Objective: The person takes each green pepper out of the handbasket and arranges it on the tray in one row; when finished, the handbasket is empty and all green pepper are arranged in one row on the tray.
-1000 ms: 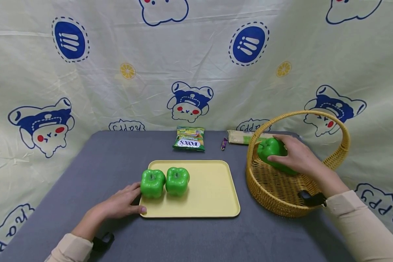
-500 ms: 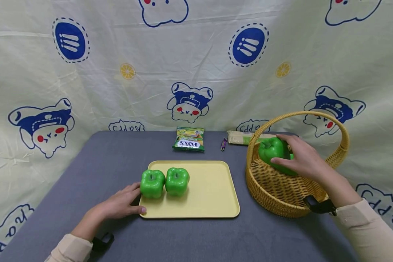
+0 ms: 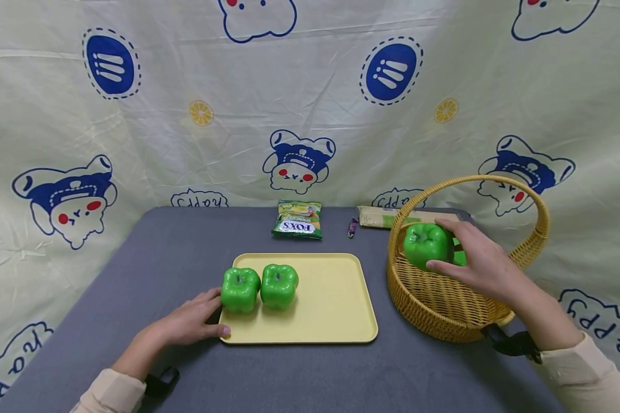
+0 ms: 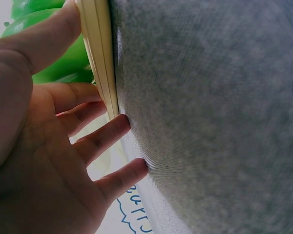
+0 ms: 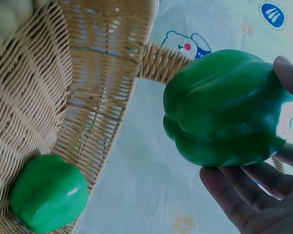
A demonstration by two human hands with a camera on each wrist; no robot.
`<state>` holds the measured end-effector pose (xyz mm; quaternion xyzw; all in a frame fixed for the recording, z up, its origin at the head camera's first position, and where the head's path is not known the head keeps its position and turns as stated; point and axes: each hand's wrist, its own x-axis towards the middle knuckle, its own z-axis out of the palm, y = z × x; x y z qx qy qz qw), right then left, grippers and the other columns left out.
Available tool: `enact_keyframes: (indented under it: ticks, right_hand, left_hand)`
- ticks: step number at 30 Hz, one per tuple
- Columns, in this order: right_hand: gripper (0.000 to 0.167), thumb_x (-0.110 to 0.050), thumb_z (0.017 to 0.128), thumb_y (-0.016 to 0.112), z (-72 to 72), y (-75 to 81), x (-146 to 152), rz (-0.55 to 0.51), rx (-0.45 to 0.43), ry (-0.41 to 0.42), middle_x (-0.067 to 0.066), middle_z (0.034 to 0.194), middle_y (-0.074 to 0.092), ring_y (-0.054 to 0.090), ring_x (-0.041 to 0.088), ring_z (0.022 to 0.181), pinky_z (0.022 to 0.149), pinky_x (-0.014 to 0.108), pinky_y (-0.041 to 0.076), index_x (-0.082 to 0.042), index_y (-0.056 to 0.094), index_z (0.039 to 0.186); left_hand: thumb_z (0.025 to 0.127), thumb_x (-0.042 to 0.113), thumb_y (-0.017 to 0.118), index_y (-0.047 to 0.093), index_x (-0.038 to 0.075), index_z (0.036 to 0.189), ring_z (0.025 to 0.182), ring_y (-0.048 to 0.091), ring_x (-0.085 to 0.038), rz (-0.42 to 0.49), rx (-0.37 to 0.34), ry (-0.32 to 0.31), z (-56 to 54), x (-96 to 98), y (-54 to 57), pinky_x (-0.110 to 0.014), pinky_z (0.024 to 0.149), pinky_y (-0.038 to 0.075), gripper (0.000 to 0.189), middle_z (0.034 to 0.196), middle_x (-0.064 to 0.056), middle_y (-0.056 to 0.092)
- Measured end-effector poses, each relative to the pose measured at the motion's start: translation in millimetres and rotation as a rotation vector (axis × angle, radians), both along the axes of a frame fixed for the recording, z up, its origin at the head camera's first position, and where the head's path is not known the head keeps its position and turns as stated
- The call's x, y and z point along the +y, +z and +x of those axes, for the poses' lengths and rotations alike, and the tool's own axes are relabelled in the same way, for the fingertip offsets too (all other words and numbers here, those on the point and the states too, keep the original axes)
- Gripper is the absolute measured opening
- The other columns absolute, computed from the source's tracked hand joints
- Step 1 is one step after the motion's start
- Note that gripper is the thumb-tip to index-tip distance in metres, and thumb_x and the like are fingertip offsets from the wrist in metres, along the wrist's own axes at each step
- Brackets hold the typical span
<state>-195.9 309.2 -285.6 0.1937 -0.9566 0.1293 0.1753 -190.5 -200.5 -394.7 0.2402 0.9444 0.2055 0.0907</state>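
Your left hand (image 3: pixel 191 321), fingers loosely spread, touches the tray (image 3: pixel 336 298) under a near pepper (image 3: pixel 240 290) and a second pepper (image 3: pixel 279 286). A snack bag (image 3: pixel 298 220) lies behind. Your right hand (image 3: pixel 480 258) grips a third pepper (image 3: pixel 427 246) over the basket (image 3: pixel 429 321), whose handle (image 3: pixel 475 179) arches close by; a fourth pepper (image 5: pixel 50 194) lies inside.

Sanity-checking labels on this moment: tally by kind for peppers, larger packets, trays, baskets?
Green peppers: 4 (2 on the yellow tray, 1 in the right hand, 1 in the wicker basket)
Larger packets: 2 (green packet, beige packet)
Trays: 1
Baskets: 1
Total: 8
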Motion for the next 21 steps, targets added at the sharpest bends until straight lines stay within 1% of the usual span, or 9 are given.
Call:
enact_keyframes:
  ticks: [4, 6, 9, 11, 14, 17, 21]
  right_hand:
    - [0.081, -0.042, 0.080, 0.073, 7.7, -3.7, -4, -0.002, 0.028, 0.017, 0.017, 0.129, 0.048, 0.052, 0.027, 0.099, 0.072, 0.046, 0.050, -0.011, 0.034, 0.143]
    - [0.081, -0.039, 0.079, 0.075, 11.4, -5.9, -7, -0.015, 0.044, 0.026, 0.016, 0.129, 0.048, 0.053, 0.026, 0.099, 0.072, 0.046, 0.051, -0.011, 0.035, 0.143]
    - [0.081, -0.034, 0.077, 0.078, 17.1, -9.7, -13, -0.028, 0.073, 0.043, 0.015, 0.128, 0.050, 0.055, 0.024, 0.099, 0.072, 0.042, 0.052, -0.011, 0.036, 0.143]
    - [0.081, -0.030, 0.076, 0.079, 20.4, -12.4, -17, -0.036, 0.090, 0.064, 0.013, 0.125, 0.052, 0.055, 0.020, 0.097, 0.071, 0.038, 0.053, -0.011, 0.037, 0.142]
    - [0.082, -0.027, 0.074, 0.081, 24.7, -16.5, -24, -0.042, 0.108, 0.092, 0.008, 0.121, 0.053, 0.052, 0.013, 0.097, 0.072, 0.034, 0.053, -0.013, 0.038, 0.142]
    - [0.082, -0.027, 0.074, 0.081, 26.7, -19.6, -30, -0.045, 0.106, 0.114, 0.006, 0.125, 0.051, 0.049, 0.011, 0.100, 0.076, 0.036, 0.051, -0.015, 0.037, 0.143]
    - [0.081, -0.027, 0.076, 0.079, 26.6, -22.5, -37, -0.060, 0.082, 0.147, 0.008, 0.134, 0.048, 0.049, 0.016, 0.108, 0.081, 0.043, 0.050, -0.013, 0.036, 0.144]
  left_hand:
    - [0.084, 0.046, 0.066, 0.043, -0.003, 0.137, 0.131, 0.037, -0.047, 0.000, -0.006, 0.003, 0.2, 0.7, 0.5, -0.064, 0.099, 0.033, 0.076, 0.142, -0.022, 0.040]
    - [0.084, 0.046, 0.066, 0.043, -0.003, 0.137, 0.131, 0.037, -0.047, 0.000, -0.008, 0.005, 0.3, 0.7, 0.7, -0.064, 0.099, 0.033, 0.076, 0.143, -0.022, 0.040]
    - [0.084, 0.045, 0.067, 0.043, -0.003, 0.137, 0.132, 0.037, -0.047, 0.003, -0.013, 0.011, 0.8, 0.7, 1.4, -0.064, 0.100, 0.032, 0.076, 0.143, -0.021, 0.039]
    - [0.084, 0.045, 0.067, 0.043, -0.003, 0.137, 0.132, 0.037, -0.047, 0.003, -0.011, 0.009, 1.0, 0.6, 1.6, -0.065, 0.099, 0.032, 0.076, 0.143, -0.022, 0.039]
    - [0.084, 0.046, 0.066, 0.043, -0.004, 0.137, 0.132, 0.036, -0.047, 0.001, -0.014, 0.008, 1.0, 0.4, 1.1, -0.065, 0.099, 0.032, 0.077, 0.143, -0.022, 0.039]
    - [0.083, 0.047, 0.066, 0.042, -0.003, 0.138, 0.133, 0.035, -0.048, 0.003, -0.027, 0.015, 0.6, 0.1, 0.6, -0.066, 0.100, 0.031, 0.078, 0.144, -0.022, 0.038]
    - [0.083, 0.048, 0.066, 0.041, -0.003, 0.139, 0.133, 0.033, -0.049, 0.001, -0.034, 0.017, -0.1, 0.0, 0.3, -0.066, 0.100, 0.030, 0.079, 0.145, -0.022, 0.037]
